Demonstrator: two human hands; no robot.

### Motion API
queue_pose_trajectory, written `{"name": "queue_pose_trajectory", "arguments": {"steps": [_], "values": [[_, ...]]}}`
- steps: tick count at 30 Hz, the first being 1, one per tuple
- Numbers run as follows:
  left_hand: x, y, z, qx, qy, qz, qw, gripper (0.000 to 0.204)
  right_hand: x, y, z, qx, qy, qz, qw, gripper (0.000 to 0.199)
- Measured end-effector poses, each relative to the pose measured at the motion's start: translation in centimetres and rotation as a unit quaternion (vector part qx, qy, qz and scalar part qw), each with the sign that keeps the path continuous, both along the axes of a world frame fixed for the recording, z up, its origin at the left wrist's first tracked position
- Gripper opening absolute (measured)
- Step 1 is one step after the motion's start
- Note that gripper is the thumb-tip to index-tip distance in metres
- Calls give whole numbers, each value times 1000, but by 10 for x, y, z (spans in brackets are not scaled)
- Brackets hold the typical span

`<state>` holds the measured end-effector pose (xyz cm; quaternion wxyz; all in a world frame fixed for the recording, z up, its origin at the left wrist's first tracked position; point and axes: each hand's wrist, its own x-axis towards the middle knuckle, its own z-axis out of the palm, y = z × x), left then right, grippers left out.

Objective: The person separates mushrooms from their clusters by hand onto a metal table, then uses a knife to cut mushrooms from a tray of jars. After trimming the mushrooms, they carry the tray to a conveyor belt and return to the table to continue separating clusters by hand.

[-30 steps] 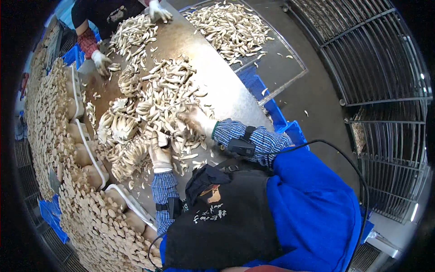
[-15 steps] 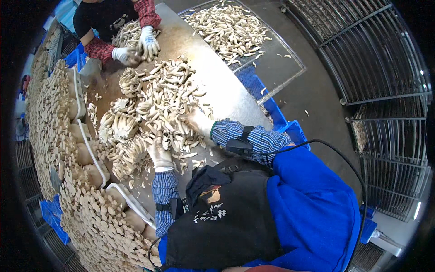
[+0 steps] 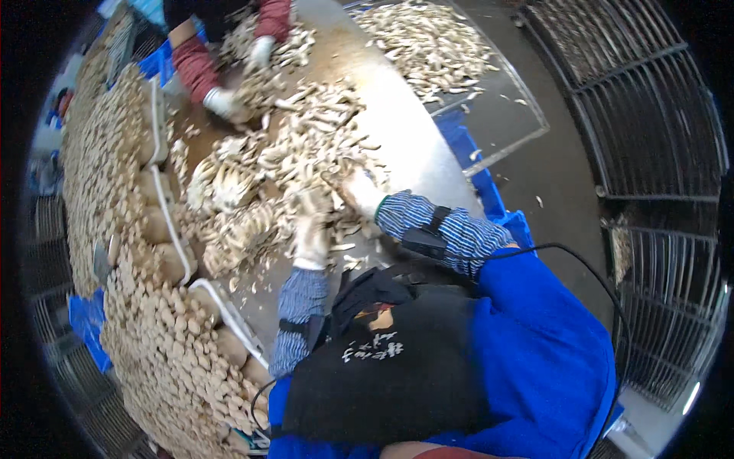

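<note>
**Mushroom sorting bench, both hands in the loose pile**

Steel-topped bench [image 3: 428, 145] runs away from the wearer, with wire racks [image 3: 657, 99] on the right and packed rows of mushrooms [image 3: 115, 161] banked along the left edge, caps up, apparently held in by white rails [image 3: 164, 206]. That packing reads as the ordered side; the loose stuff sits mid-table within reach.

- Loose mushroom heap [image 3: 283, 168]: pale stems and caps, tumbled at all angles, directly ahead of the wearer between the packed rows and the bare steel.
- Left hand [image 3: 312, 229]: white glove, palm down on the near edge of the heap, fingers curled into it. Looks closed around a few pieces, but the pile hides the fingertips, so I cannot tell what it actually grips.
- Right hand [image 3: 361, 191]: white glove, set at the heap's right flank, fingers bent and partly buried. Cannot tell whether it holds anything; could be merely pressing the pile.
- Both striped sleeves come in low and close together, so the hands work the same patch.
- Second pile [image 3: 428, 46] lies further off on a tray, well apart.
- Co-worker's gloved hands [image 3: 229, 99] at the far end of the same heap, red sleeves, kept clear of the wearer's patch.
- Blue crates [image 3: 489, 191] below the right bench edge.
</note>
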<state>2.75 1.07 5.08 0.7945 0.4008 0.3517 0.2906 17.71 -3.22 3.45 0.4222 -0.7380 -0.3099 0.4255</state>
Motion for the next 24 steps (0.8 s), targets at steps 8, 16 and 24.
{"name": "queue_pose_trajectory", "arguments": {"steps": [8, 16, 24], "values": [[-26, 36, -45, -118, 32, 110, 986, 25, 0, 15, -51, 62, 202, -48, 976, 46], [-31, 61, -62, -71, -22, 78, 994, 20, 9, 39, 5, 82, -167, -16, 982, 71], [-29, 71, -41, -84, 191, 95, 973, 37, 1, 126, -26, 96, -254, 201, 941, 45]]}}
